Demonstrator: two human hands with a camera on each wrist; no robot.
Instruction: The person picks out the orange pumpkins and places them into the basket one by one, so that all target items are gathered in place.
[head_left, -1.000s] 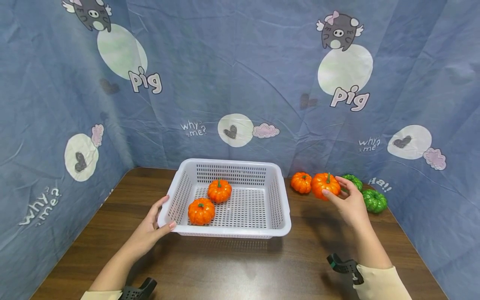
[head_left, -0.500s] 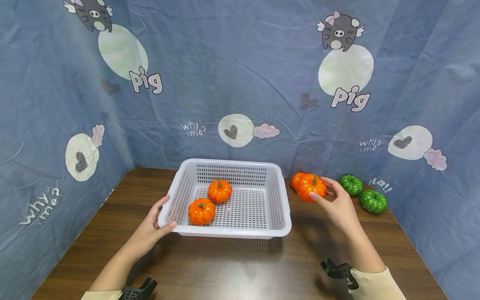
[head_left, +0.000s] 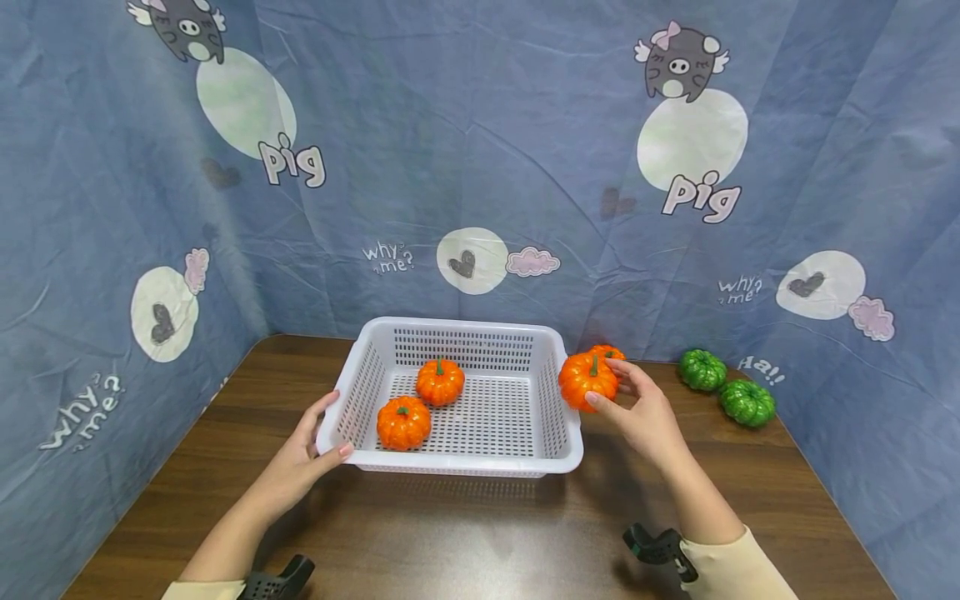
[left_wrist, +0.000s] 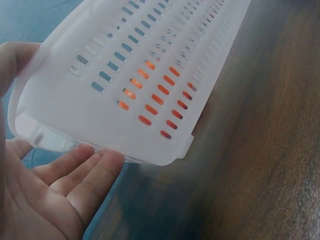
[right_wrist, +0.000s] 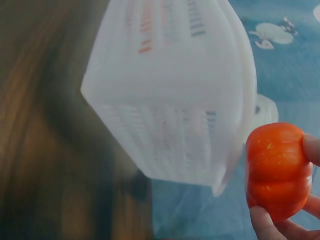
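A white plastic basket (head_left: 480,463) stands on the table, with two orange pumpkins (head_left: 403,423) inside, towards its left. My left hand (head_left: 296,454) grips the basket's left front corner, thumb over the rim; in the left wrist view its fingers (left_wrist: 95,175) lie against the outer wall. Between thumb and fingers, my right hand (head_left: 647,415) holds another orange pumpkin (head_left: 587,382) in the air at the basket's right rim. The right wrist view shows this held pumpkin (right_wrist: 278,170) beside the basket wall (right_wrist: 165,75). Behind it, one more orange pumpkin (head_left: 606,352) is mostly hidden.
Two green pumpkins (head_left: 702,370) lie at the table's right back edge. A blue printed cloth (head_left: 480,167) hangs behind and along both sides. The brown wooden table (head_left: 480,533) stretches in front of the basket.
My right hand has carried the orange pumpkin leftwards, from near the green pumpkins to the basket's right rim. The left hand and the basket have stayed in place.
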